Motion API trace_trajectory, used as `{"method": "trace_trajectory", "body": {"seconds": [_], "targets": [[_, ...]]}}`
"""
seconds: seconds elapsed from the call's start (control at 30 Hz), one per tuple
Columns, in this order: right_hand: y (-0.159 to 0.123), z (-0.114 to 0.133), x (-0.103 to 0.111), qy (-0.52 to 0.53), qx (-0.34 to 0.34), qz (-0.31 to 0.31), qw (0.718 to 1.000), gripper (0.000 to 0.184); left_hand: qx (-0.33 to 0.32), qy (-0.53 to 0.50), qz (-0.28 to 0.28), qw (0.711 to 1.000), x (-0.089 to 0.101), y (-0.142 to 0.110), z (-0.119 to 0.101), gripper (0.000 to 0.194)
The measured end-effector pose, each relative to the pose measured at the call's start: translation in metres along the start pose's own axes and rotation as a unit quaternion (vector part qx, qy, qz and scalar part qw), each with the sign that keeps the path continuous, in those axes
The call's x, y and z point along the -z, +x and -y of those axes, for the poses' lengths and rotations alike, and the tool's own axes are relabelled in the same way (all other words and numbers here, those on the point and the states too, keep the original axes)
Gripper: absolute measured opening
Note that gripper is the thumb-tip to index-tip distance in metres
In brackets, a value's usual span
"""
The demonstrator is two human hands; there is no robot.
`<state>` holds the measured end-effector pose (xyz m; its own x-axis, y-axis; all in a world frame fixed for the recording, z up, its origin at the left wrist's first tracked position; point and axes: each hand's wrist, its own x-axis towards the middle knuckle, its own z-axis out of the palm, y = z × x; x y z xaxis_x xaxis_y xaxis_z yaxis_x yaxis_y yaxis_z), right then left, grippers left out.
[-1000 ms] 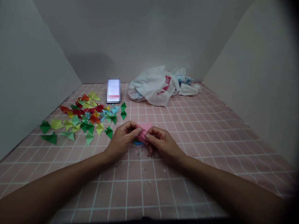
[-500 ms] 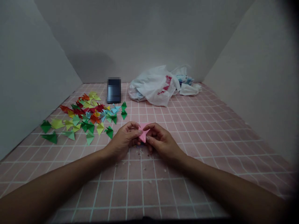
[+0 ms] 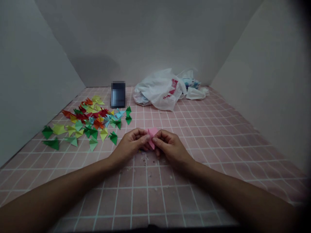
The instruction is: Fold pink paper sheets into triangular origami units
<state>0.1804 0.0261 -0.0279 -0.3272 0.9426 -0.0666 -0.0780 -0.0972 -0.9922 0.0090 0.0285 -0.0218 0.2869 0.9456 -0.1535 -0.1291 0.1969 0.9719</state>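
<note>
A small piece of folded pink paper (image 3: 152, 132) is held between both hands near the middle of the view, with a narrow point facing down toward me. My left hand (image 3: 136, 140) pinches its left side between thumb and fingers. On the other side, my right hand (image 3: 168, 144) grips it with the thumb pressed on its front. The fingers cover much of the paper's lower part. To the left lie several folded paper cranes in green, yellow, red, orange and light blue, among them a dark green crane (image 3: 113, 138) nearest my left hand.
A dark, blurred-out upright device (image 3: 118, 94) stands behind the cranes. White plastic bags (image 3: 160, 89) with red print lie crumpled at the back, beside a bluish package (image 3: 191, 83). Small scraps (image 3: 150, 174) dot the pink checked tablecloth (image 3: 206, 145). Grey walls enclose the table.
The pink paper has turned slightly and shifted a little right. My right thumb and fingers have closed in further on it, and my left hand has moved slightly with it.
</note>
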Motion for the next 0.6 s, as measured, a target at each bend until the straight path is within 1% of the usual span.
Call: {"method": "trace_trajectory", "body": {"seconds": [0.07,0.17,0.33,0.43,0.6], "targets": [[0.0005,-0.0001,0.0009,-0.001,0.001,0.008,1.0,0.024,0.014,0.019,0.011,1.0,0.0003,0.0006,0.0011,0.031],[0.0005,-0.0005,0.002,0.001,0.007,0.02,1.0,0.025,0.017,0.034,0.009,0.999,0.0015,0.0018,0.0009,0.033],[-0.0008,0.0006,0.0022,0.005,0.001,0.019,1.0,0.022,0.028,0.051,0.032,0.998,0.0033,0.0025,-0.0023,0.032],[-0.0007,0.0012,0.0022,0.0,0.002,0.009,1.0,0.024,0.025,0.039,0.036,0.998,0.0037,0.0025,-0.0027,0.03],[0.0011,0.0015,0.0031,-0.014,-0.008,0.023,1.0,0.025,0.017,0.055,0.033,0.998,0.0034,0.0017,-0.0039,0.026]]}}
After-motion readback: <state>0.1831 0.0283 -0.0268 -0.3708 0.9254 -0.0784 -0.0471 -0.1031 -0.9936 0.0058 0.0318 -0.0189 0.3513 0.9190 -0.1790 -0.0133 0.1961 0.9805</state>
